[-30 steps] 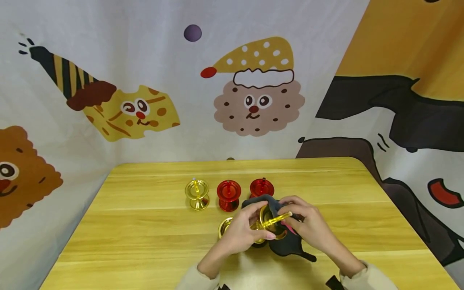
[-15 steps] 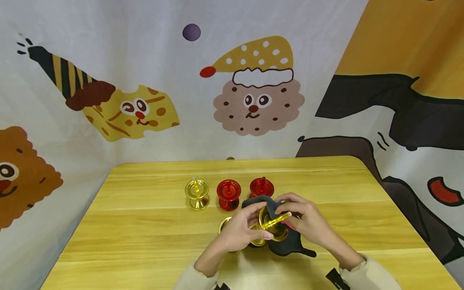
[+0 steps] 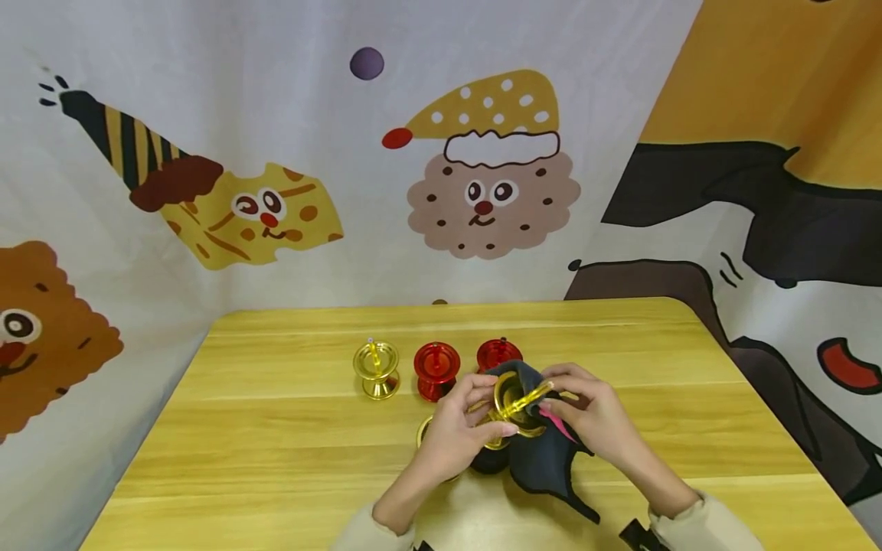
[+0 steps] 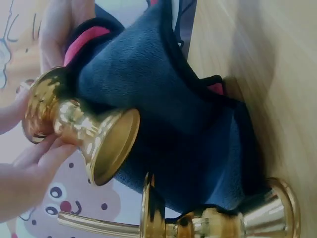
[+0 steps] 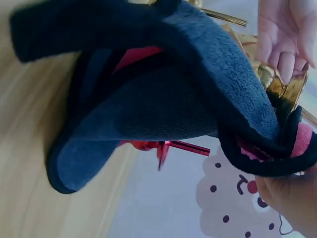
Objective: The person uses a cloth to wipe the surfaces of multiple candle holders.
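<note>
Gripping a polished gold, goblet-shaped holder (image 4: 77, 121) with a slim rod rising from its bowl, the left hand (image 3: 455, 428) has its thumb and fingers curled round the narrow waist. The holder is raised off the wood-grain counter (image 3: 276, 428) and tilted, its rod pointing towards 2 o'clock in the head view. At its 3 o'clock, the right hand (image 3: 586, 405) pinches a blue-grey plush cloth (image 3: 540, 459) with black edging and a pink reverse side, bunched against the bowl's rim; the loose end trails down towards 5 o'clock.

Around the raised holder, others stand upright on the counter. A glossy red holder (image 3: 499, 356) is near 12 o'clock, its foot hidden by the cloth; a second red holder (image 3: 436, 366) is at 10 o'clock, and a gold holder (image 3: 377, 373) lies farther out between 9 and 10. Another gold holder (image 4: 220, 225) stands close by, at roughly 8 to 9 o'clock, mostly covered by the left hand in the head view.

Judging by the cloth at the bowl, this piece seems partway through a wipe, with neither hand having let go. The back three, set out in a row, may be finished or waiting; their surfaces do not settle it. The near gold holder is out of the hands' grip, and whether it has had its turn cannot be told.
</note>
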`<state>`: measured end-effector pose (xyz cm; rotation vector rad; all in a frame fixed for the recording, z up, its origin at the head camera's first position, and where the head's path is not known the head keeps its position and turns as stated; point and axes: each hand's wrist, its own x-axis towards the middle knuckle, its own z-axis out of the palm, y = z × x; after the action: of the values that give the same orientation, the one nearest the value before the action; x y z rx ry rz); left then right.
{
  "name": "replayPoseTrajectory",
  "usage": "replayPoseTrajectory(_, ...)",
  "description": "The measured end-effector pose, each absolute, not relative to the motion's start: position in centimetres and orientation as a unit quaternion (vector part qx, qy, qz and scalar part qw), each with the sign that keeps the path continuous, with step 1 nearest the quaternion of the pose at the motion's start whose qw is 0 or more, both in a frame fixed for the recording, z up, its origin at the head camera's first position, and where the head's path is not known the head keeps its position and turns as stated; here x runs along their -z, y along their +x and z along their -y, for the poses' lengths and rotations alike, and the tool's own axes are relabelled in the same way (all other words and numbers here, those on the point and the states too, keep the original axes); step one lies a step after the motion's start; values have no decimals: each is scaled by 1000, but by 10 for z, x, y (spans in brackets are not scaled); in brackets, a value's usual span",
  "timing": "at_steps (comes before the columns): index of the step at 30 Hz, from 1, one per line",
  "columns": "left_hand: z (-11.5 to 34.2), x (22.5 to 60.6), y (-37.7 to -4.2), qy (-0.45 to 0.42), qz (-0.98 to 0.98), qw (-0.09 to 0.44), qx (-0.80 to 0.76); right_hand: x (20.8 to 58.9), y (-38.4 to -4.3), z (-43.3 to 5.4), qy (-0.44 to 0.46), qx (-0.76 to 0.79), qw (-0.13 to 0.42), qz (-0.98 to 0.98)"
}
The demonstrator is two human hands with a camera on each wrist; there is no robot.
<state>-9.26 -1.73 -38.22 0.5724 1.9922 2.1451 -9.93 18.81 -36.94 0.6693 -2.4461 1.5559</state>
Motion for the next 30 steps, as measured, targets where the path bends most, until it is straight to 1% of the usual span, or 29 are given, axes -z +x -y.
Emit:
replayPoseTrajectory(3, 17, 381, -93, 192, -681, 82, -702, 365, -101, -191, 245, -525, 76, 811)
replayPoseTrajectory(8, 16, 387, -94, 199, -681, 118, -694, 363, -103, -192, 257, -518, 59, 814)
replayPoseTrajectory(9, 15, 388, -94, 199, -682, 118, -693, 364, -102, -191, 254, -509, 60, 820)
replayPoseTrajectory(12, 12, 393, -92, 190, -704, 80, -680, 368, -99, -186, 245, -475, 75, 842)
replayPoseTrajectory(16, 5, 398, -91, 166, -753, -7, -636, 372, -90, -175, 232, -424, 109, 868)
replayPoseTrajectory(19, 3, 398, -90, 158, -776, -34, -609, 374, -85, -171, 231, -415, 118, 872)
replayPoseTrajectory(21, 4, 396, -89, 168, -776, -24, -608, 374, -85, -173, 236, -423, 116, 867)
replayPoseTrajectory(25, 9, 391, -89, 183, -746, 57, -638, 373, -91, -184, 246, -445, 92, 856)
replayPoseTrajectory(27, 10, 389, -89, 176, -729, 87, -656, 372, -95, -188, 247, -455, 79, 852)
replayPoseTrajectory(28, 10, 388, -89, 167, -722, 95, -665, 371, -96, -190, 246, -460, 74, 850)
replayPoseTrajectory(30, 8, 389, -89, 151, -719, 75, -674, 370, -96, -192, 245, -472, 68, 844)
